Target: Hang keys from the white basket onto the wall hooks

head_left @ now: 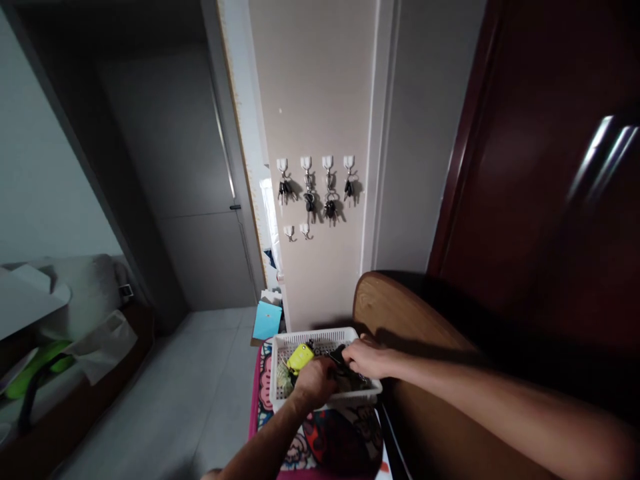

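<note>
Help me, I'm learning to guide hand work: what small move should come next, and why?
Probably have the right hand lift the small black object clear of the white slotted plastic basket: that hand is already at the object, though its grip is unclear, while the left hand reaches into the basket too. Two lower white wall hooks hold nothing.

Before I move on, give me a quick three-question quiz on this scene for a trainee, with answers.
1. How many wall hooks have keys hanging from them?
2. True or false: the yellow object lies inside the white basket.
3. Fill in: of the person's two, the one nearer the yellow object is the ____ hand.

Key:
1. Four; the two lower ones are bare.
2. True.
3. Left hand.
</note>
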Tool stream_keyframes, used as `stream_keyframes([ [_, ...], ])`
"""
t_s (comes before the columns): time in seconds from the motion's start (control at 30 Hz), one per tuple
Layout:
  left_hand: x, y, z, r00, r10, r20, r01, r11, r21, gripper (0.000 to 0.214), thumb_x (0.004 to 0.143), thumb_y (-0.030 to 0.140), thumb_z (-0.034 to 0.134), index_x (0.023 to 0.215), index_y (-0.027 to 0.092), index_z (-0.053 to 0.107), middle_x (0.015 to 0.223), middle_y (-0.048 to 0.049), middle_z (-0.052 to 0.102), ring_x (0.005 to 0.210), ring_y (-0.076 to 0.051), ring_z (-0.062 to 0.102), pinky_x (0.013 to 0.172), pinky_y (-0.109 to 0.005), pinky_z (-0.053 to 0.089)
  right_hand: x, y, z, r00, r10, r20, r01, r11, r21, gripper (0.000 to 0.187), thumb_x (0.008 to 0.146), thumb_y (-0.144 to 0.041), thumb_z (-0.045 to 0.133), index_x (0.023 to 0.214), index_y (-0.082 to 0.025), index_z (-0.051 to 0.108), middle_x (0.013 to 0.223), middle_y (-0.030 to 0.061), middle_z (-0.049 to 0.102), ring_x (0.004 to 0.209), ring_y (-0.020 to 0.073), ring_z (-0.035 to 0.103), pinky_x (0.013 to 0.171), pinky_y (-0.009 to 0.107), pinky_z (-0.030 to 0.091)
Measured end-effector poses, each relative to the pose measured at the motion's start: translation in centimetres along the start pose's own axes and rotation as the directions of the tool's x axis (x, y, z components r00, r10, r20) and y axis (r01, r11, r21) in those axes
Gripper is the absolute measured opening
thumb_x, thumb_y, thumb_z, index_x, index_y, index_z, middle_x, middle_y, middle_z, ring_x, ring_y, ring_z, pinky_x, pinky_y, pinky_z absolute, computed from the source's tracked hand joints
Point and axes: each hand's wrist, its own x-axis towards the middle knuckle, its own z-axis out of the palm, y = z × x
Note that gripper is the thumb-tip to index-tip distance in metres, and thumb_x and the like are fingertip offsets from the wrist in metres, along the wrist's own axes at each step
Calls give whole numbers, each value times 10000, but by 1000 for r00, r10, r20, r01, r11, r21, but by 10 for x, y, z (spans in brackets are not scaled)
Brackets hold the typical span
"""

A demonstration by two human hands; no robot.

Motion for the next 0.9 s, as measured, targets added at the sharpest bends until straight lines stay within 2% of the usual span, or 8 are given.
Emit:
stream_keyframes([
  [0.13,1,1,-2,1000,-7,3,7,1000,20,267,518,133,459,760,170,564,755,-42,566,662,-154,463,591,-238,346,6,3,-6,994,49,-102,-34,989,145,180,605,-152,380,612,-180,558,617,18,587,573,119,515,480,199,327],
  [0.2,1,2,-3,1000,-1,6,1,1000,12,241,531,140,451,744,163,562,725,-38,563,641,-146,459,580,-234,342,8,0,-8,991,90,-98,-62,963,261,170,620,-154,374,604,-162,543,571,15,578,514,100,507,449,184,325],
  [0.4,2,0,-3,1000,-1,-21,-1,994,-113,297,565,180,453,855,161,517,702,-16,553,615,-127,460,562,-216,335,10,-10,-11,989,150,-11,-110,770,628,105,638,-159,383,628,-138,485,614,20,576,456,75,511,412,168,348],
  [0.47,3,-2,-2,999,1,-40,-8,987,-163,290,579,201,452,860,161,515,696,-13,550,608,-124,459,566,-215,336,11,-10,-10,987,160,-4,-115,726,678,91,635,-163,386,612,-139,470,606,18,571,452,78,513,408,173,354],
  [0.63,7,-7,1,998,-37,-60,17,954,-300,212,641,219,380,732,145,556,666,-17,547,637,-124,462,606,-215,342,20,0,-5,981,195,-1,-130,656,744,73,629,-169,387,589,-144,443,549,-3,548,431,78,500,416,190,370],
  [0.7,7,-6,0,997,-56,-56,33,935,-353,216,638,208,383,758,141,550,683,-19,549,657,-127,467,625,-217,346,22,4,-5,976,219,-10,-130,617,776,74,635,-167,379,599,-145,440,541,-12,538,439,74,497,434,193,374],
  [0.83,4,-1,-5,998,22,-55,-43,908,-418,285,600,163,430,874,150,508,766,-19,546,695,-125,466,649,-211,347,22,0,-11,974,227,24,-144,531,835,81,652,-168,357,628,-149,432,564,-18,527,444,61,486,439,183,359],
  [0.9,3,1,-7,997,44,-70,-69,911,-406,274,602,176,444,865,150,513,771,-20,541,701,-128,457,646,-211,345,20,-6,-13,977,204,61,-160,513,844,74,654,-170,355,633,-151,423,576,-18,523,445,58,483,436,180,353],
])
